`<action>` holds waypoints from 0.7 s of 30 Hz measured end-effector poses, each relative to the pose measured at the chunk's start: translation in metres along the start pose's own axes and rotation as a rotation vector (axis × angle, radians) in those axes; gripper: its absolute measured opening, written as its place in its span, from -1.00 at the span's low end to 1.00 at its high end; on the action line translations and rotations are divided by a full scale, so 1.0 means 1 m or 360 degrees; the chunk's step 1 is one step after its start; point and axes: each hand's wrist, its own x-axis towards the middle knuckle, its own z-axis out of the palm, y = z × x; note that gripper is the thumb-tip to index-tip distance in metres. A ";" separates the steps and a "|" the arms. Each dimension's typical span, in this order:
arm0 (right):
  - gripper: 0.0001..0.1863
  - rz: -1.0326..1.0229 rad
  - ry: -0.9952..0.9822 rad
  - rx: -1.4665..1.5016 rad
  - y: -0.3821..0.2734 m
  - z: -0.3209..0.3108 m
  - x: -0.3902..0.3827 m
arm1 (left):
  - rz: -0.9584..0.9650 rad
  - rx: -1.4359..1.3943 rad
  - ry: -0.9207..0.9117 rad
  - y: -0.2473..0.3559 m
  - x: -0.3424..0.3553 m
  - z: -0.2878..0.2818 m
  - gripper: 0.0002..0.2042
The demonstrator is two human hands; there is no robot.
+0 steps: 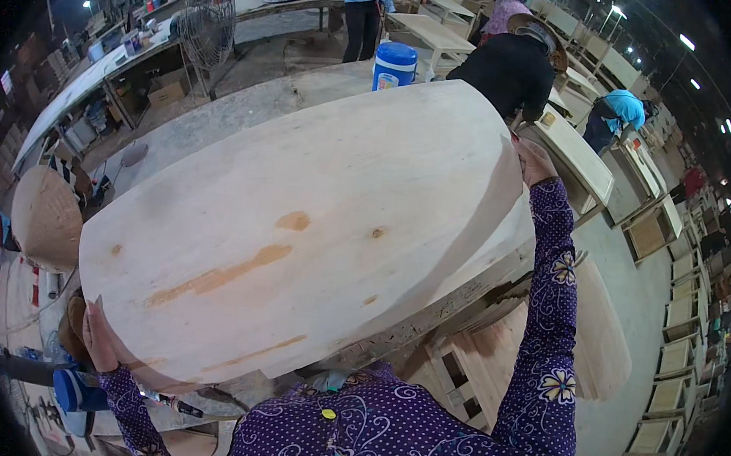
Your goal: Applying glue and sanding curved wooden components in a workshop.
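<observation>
A large pale wooden panel (pixel 324 217) with rounded ends and brown filler patches spans the middle of the head view, tilted up toward the right. My left hand (pixel 100 342) grips its near left edge, with part of the fingers hidden behind the wood. At the far right end, my right hand (pixel 534 162) is closed on the edge, its arm stretched out. Under the right side of this panel shows the rim of another pale board (pixel 499 253). Both lie over a workbench (pixel 427 313).
A blue water jug (pixel 395 64) stands beyond the panel. To the left are a conical hat (pixel 47 218) and a standing fan (pixel 208 22). Wooden boards (pixel 599 338) lean below right. Several people work farther off, one in black (pixel 502 68) close to the panel's far end.
</observation>
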 end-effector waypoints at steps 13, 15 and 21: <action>-0.62 -0.0291 -0.0098 0.0851 -0.013 -0.011 -0.034 | 0.0491 0.0129 0.0576 0.033 -0.032 -0.022 -0.58; -0.64 -0.0381 -0.0143 0.0890 -0.023 -0.026 -0.050 | 0.0425 -0.0115 0.0466 0.060 -0.033 0.013 -0.60; -0.57 -0.0461 -0.0302 0.1065 -0.026 -0.078 -0.093 | 0.1167 0.2085 0.0318 0.083 -0.055 0.052 -0.60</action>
